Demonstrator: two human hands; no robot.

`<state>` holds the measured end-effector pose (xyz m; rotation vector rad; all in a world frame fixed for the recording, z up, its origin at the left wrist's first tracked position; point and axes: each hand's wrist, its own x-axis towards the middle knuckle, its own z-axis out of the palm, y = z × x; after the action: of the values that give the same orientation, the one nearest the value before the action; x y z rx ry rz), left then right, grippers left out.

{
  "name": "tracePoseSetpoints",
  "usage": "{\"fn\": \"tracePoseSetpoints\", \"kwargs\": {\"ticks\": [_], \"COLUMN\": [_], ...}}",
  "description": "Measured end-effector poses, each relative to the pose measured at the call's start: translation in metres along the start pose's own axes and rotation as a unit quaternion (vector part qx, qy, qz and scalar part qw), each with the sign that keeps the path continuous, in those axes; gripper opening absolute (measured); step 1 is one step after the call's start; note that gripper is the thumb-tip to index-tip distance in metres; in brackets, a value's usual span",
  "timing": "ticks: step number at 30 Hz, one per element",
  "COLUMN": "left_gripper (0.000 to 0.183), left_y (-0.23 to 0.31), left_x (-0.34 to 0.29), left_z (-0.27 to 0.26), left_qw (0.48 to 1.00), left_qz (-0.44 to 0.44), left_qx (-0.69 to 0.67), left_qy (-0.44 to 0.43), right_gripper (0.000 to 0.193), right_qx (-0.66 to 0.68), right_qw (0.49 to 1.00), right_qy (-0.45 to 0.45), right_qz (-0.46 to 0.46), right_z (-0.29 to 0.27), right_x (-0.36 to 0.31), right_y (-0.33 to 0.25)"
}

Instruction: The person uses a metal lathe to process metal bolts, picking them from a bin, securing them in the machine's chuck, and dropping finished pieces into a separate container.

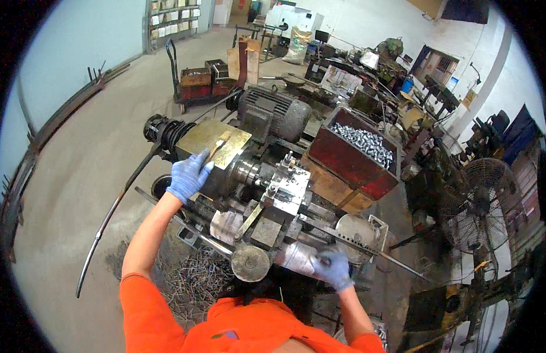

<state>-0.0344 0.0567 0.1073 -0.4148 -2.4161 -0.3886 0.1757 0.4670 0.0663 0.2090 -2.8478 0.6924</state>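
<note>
My left hand, in a blue knit glove, is at the near edge of the brass-coloured top plate of a small lathe's headstock. Its fingers and thumb close on the end of a thin wooden-handled tool, which slants over the plate. My right hand, gloved alike and slightly blurred, is curled low at the front right of the machine, beside a pale cylinder. A dark part shows at its fingers; what it grips is partly hidden. Between my hands are the metal chuck and the tool slide.
A red bin of small metal parts stands behind the slide, right of the motor. A long lever juts out left. Metal shavings lie on the floor below. A fan stands at right; a loaded cart stands behind.
</note>
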Motion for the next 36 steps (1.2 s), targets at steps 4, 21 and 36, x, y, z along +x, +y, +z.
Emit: {"fn": "tracePoseSetpoints", "kwargs": {"ticks": [4,21,36], "left_gripper": [0.037,0.025,0.03], "left_y": [0.008,-0.031,0.072], "left_x": [-0.006,0.098,0.091], "left_z": [-0.014,-0.011,-0.019], "left_qw": [1.0,0.983,0.993], "left_qz": [0.003,-0.097,0.004], "left_qx": [-0.006,0.142,-0.029], "left_qy": [-0.001,-0.065,-0.118], "right_gripper": [0.02,0.016,0.011], "right_qx": [0.009,0.07,0.068], "right_qw": [0.997,0.984,0.985], "right_qy": [0.056,0.146,0.147], "right_qz": [0.06,0.07,0.053], "right_z": [0.015,0.0,0.0], "right_x": [-0.066,-0.064,-0.085], "right_y": [0.045,0.035,0.025]}}
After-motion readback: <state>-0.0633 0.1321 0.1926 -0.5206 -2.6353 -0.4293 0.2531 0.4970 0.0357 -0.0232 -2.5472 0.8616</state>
